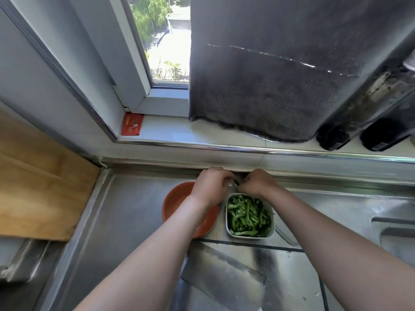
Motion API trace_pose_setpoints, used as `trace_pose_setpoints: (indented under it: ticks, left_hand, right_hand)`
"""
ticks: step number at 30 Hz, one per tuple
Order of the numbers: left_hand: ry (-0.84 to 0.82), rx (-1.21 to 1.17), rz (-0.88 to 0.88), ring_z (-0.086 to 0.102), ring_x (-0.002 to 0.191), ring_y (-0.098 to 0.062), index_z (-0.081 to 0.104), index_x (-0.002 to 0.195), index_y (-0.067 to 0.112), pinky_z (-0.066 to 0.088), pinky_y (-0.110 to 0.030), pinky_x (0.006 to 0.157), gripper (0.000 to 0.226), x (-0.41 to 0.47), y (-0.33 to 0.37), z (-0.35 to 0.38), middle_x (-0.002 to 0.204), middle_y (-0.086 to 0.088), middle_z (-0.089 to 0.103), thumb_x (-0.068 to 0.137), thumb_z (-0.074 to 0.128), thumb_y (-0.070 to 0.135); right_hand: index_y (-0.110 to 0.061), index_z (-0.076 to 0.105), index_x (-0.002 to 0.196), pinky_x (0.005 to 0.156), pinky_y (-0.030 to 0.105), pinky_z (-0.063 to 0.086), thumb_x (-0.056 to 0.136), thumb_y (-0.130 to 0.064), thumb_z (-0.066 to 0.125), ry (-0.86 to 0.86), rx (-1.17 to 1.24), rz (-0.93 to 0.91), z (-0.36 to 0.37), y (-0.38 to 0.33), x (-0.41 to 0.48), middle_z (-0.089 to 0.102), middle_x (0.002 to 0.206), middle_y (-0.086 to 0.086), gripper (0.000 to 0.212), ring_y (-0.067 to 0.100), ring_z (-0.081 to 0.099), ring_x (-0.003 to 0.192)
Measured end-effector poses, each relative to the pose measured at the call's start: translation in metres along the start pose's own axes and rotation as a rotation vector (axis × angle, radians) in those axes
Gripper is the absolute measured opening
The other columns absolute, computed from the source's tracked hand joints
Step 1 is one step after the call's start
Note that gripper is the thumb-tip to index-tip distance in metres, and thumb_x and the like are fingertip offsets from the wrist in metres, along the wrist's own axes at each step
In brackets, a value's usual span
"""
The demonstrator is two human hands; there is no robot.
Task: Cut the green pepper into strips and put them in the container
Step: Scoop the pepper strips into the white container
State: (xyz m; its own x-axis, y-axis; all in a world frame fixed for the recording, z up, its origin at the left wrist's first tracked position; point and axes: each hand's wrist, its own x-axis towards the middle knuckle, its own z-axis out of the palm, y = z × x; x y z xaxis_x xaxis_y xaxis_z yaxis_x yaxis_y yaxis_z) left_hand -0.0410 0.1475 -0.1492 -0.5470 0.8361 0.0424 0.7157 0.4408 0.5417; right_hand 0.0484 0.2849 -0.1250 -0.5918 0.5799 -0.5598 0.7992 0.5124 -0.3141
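A rectangular metal container [273,223] stands on the steel counter, filled with green pepper strips [246,217]. My left hand [210,188] and my right hand [258,182] meet just beyond the container's far edge, close to the back wall. Both have their fingers curled and pinch a small dark thing [236,182] between them. It is too small to tell what it is. My left forearm crosses over a red bowl [174,208] next to the container on its left.
A wooden cutting board [40,187] leans at the left. On the window sill are a hanging grey towel [269,86], a red packet [132,125] and two dark bottles [334,136]. A sink [395,230] lies to the right.
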Motion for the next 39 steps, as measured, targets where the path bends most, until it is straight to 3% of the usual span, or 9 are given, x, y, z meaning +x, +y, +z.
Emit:
trace_pose_setpoints:
  ticks: [8,11,15,24,27,30,34,36,39]
  left_hand:
    - [0.124,-0.129,0.159,0.055,0.109,-0.016,0.065,0.116,0.013,0.045,-0.03,0.092,0.029,-0.05,0.027,0.002,0.117,0.0,0.062,0.093,0.056,0.029]
    - [0.049,0.039,0.256,0.047,0.13,-0.022,0.056,0.136,0.013,0.035,-0.038,0.112,0.054,-0.063,0.034,0.015,0.141,-0.005,0.053,0.095,0.046,0.046]
    - [-0.196,0.282,0.25,0.011,0.152,-0.019,0.022,0.157,0.014,-0.01,-0.032,0.121,0.079,-0.071,0.058,0.037,0.165,-0.004,0.016,0.093,0.023,0.06]
    - [-0.331,0.43,0.157,-0.02,0.15,-0.02,-0.009,0.157,0.016,-0.019,-0.042,0.118,0.086,-0.053,0.08,0.062,0.164,-0.006,-0.016,0.087,0.005,0.065]
    - [-0.271,0.008,0.12,-0.006,0.153,-0.015,0.002,0.159,0.019,-0.012,-0.029,0.12,0.069,-0.054,0.08,0.046,0.166,-0.002,-0.001,0.099,0.03,0.037]
    - [-0.009,-0.315,-0.064,0.024,0.147,-0.013,0.028,0.155,0.017,0.014,-0.023,0.12,0.067,-0.066,0.073,0.027,0.158,-0.001,0.03,0.091,0.043,0.003]
    - [0.247,-0.017,0.0,0.054,0.106,-0.019,0.066,0.117,0.017,0.044,-0.034,0.09,0.039,-0.09,0.05,0.016,0.115,0.003,0.062,0.083,0.059,-0.002]
    - [0.247,0.067,0.128,0.053,0.093,-0.015,0.07,0.102,0.017,0.043,-0.032,0.077,0.016,-0.103,0.043,0.013,0.101,0.005,0.062,0.087,0.066,0.011]
    - [0.16,0.113,0.268,0.056,0.092,-0.015,0.075,0.095,0.017,0.045,-0.031,0.08,0.014,-0.12,0.037,0.018,0.099,0.005,0.064,0.09,0.064,0.025]
  right_hand:
    - [-0.025,0.074,0.081,0.071,0.028,0.054,0.076,-0.027,0.073,0.09,0.003,-0.219,-0.021,0.042,-0.057,0.07,0.082,-0.01,0.006,0.012,0.065,0.081]
    - [-0.021,0.077,0.084,0.071,0.032,0.056,0.08,-0.026,0.071,0.074,-0.143,-0.217,-0.014,0.057,-0.071,0.072,0.086,0.0,0.009,0.019,0.066,0.082]
    - [-0.02,0.08,0.09,0.073,0.03,0.053,0.083,-0.022,0.069,0.155,-0.141,-0.237,-0.005,0.076,-0.087,0.074,0.09,0.004,0.013,0.024,0.068,0.088]
    - [-0.022,0.071,0.123,0.094,0.035,0.043,0.1,-0.022,0.052,0.217,-0.262,-0.391,0.018,0.102,-0.096,0.054,0.128,0.005,0.029,0.026,0.046,0.119]
    - [-0.02,0.07,0.12,0.095,0.036,0.04,0.097,-0.019,0.052,0.255,-0.232,-0.377,0.017,0.103,-0.095,0.053,0.13,0.004,0.029,0.027,0.045,0.121]
    - [-0.018,0.067,0.118,0.093,0.038,0.042,0.089,-0.009,0.053,0.379,-0.082,-0.382,0.018,0.105,-0.092,0.058,0.124,0.005,0.033,0.03,0.052,0.116]
    - [-0.019,0.047,0.146,0.106,0.041,0.037,0.093,-0.016,0.052,0.312,-0.045,-0.6,0.03,0.094,-0.097,0.053,0.144,0.003,0.053,0.026,0.047,0.132]
    - [-0.019,0.022,0.159,0.119,0.042,0.023,0.103,-0.027,0.044,0.178,-0.18,-0.609,0.041,0.089,-0.099,0.029,0.163,0.002,0.061,0.021,0.024,0.15]
    - [-0.021,0.0,0.162,0.124,0.045,0.002,0.108,-0.034,0.031,0.07,-0.352,-0.538,0.051,0.089,-0.1,-0.006,0.169,-0.004,0.063,0.014,-0.004,0.155]
